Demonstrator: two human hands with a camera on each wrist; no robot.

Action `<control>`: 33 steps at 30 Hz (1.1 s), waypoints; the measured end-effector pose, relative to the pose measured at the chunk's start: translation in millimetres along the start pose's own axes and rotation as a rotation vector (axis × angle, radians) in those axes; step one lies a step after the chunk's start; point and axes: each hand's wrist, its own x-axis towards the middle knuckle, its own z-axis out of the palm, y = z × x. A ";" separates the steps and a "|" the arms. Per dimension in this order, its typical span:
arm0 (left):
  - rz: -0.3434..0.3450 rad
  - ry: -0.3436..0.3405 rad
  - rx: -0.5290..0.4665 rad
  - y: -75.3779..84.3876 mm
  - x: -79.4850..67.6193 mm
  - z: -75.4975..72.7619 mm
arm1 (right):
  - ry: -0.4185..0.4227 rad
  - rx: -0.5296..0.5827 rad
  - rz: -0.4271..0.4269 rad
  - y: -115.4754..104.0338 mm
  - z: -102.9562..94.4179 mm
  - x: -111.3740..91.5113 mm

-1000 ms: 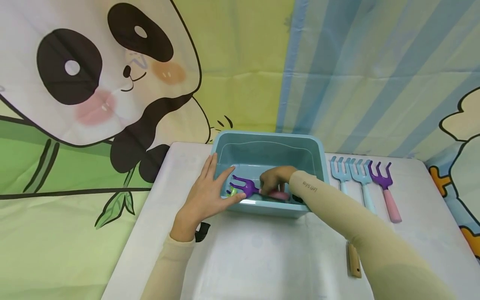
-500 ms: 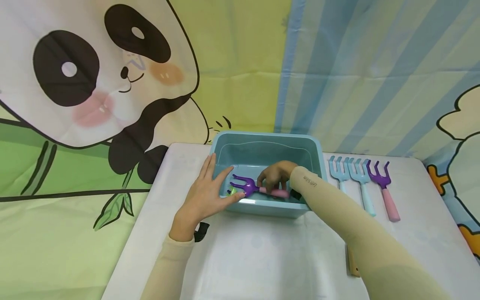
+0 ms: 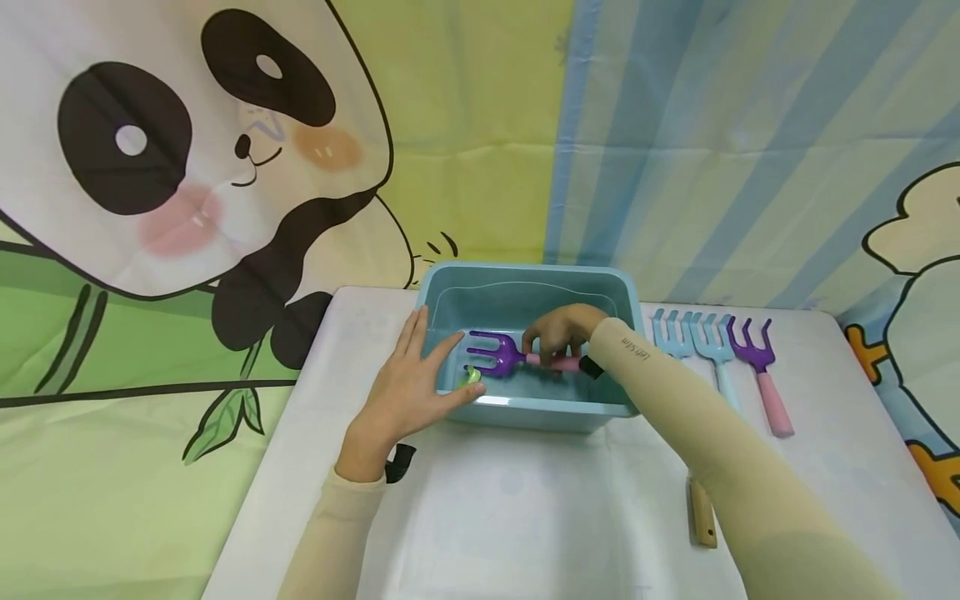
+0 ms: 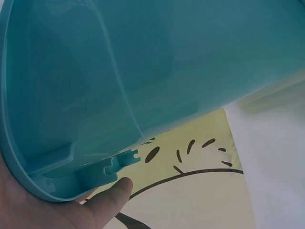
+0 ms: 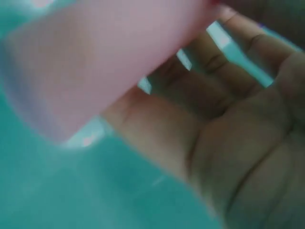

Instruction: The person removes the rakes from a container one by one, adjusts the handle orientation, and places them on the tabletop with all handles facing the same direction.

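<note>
A purple hand rake (image 3: pixel 504 356) with a pink handle is inside the blue plastic tub (image 3: pixel 525 268), its tines toward the left wall. My right hand (image 3: pixel 557 332) reaches into the tub and grips the handle (image 5: pixel 109 52), fingers passing beneath it in the right wrist view. My left hand (image 3: pixel 405 382) rests at the tub's near left corner. Its fingers are spread and mostly straight over the rim, with the thumb by the front edge. The left wrist view shows the hand (image 4: pixel 71 214) against the rim's corner. A small green object (image 3: pixel 472 375) lies under the tines.
On the white table (image 3: pixel 517 517), right of the tub, lie two light blue hand rakes (image 3: pixel 712 346) and another purple one (image 3: pixel 759 358). A wooden handle (image 3: pixel 702 512) shows partly beneath the right sleeve. A panda-printed cloth (image 3: pixel 487 167) hangs behind the tub.
The rake in my right hand has shifted slightly away from the tub's front wall and right. The green object is more exposed. The left hand stays at the corner.
</note>
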 end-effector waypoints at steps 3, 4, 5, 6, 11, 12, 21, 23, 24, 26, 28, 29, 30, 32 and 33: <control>0.007 0.006 -0.008 -0.4 -1.1 -0.7 | 0.029 0.022 -0.014 -2.6 -3.8 -9.3; 0.010 0.007 -0.011 -0.4 -1.1 -0.6 | 0.038 0.033 -0.021 -3.3 -5.1 -13.3; 0.012 0.007 -0.014 -0.4 -1.2 -0.5 | 0.045 0.047 -0.030 -4.1 -6.5 -17.3; 0.014 0.008 -0.016 -0.4 -1.3 -0.4 | 0.053 0.053 -0.040 -4.7 -7.8 -21.6; 0.010 0.005 -0.012 -0.5 -1.8 -0.1 | 0.070 0.054 -0.099 -6.7 -12.4 -42.5; 0.009 0.005 -0.013 -0.5 -1.8 -0.1 | 0.070 0.054 -0.113 -6.6 -13.2 -46.9; 0.016 0.005 -0.018 -2.2 -1.6 -0.3 | 0.052 0.153 -0.241 -1.2 -16.1 -86.6; 0.014 0.002 -0.019 -2.3 -1.7 -0.8 | 0.052 0.192 -0.278 1.6 -15.1 -93.7; 0.014 0.002 -0.019 -2.3 -1.6 -0.9 | 0.054 0.212 -0.298 3.3 -14.4 -97.4; 0.015 0.004 -0.018 -2.4 -1.5 -0.9 | 0.077 0.247 -0.332 6.8 -12.2 -105.2; 0.017 0.007 -0.018 -2.3 -1.4 -0.6 | 0.103 0.289 -0.355 11.0 -9.4 -113.9; 0.018 0.009 -0.019 -2.3 -1.3 -0.4 | 0.118 0.304 -0.364 13.6 -7.7 -118.6; 0.020 0.013 -0.021 -2.4 -1.2 -0.2 | 0.131 0.323 -0.370 16.4 -5.6 -123.4; 0.020 0.015 -0.023 -2.0 -1.4 0.3 | 0.161 0.360 -0.385 22.6 -0.3 -133.5; 0.020 0.016 -0.024 -1.9 -1.5 0.5 | 0.180 0.368 -0.394 26.4 2.7 -138.4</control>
